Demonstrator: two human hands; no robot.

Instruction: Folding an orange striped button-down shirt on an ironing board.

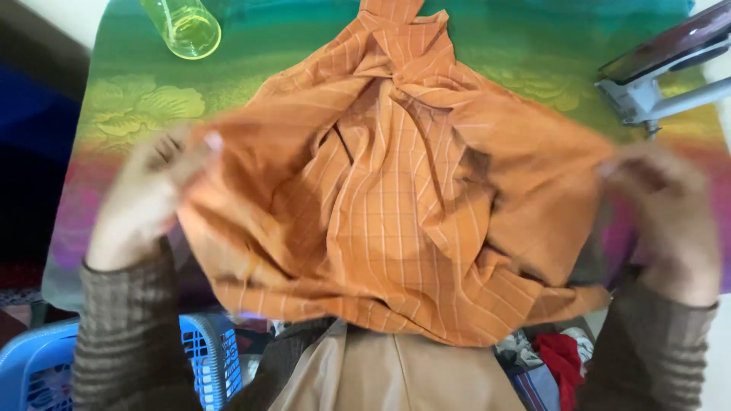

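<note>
Over the rainbow cloth [137, 106], blurred left hand [148, 194] and right hand [666, 217] pinching orange shirt [396, 205], iron [662, 68] cut off.

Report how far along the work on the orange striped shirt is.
Done: nothing looks pressed; the orange striped cotton shirt is crumpled and twisted near its collar. In hand: the left hand and right hand grip its opposite edges, spreading it over the rainbow-coloured padded table cover. Left: flattening and ironing; the silver iron rests apart at the right edge, and the yellow plastic cup stands untouched.
</note>
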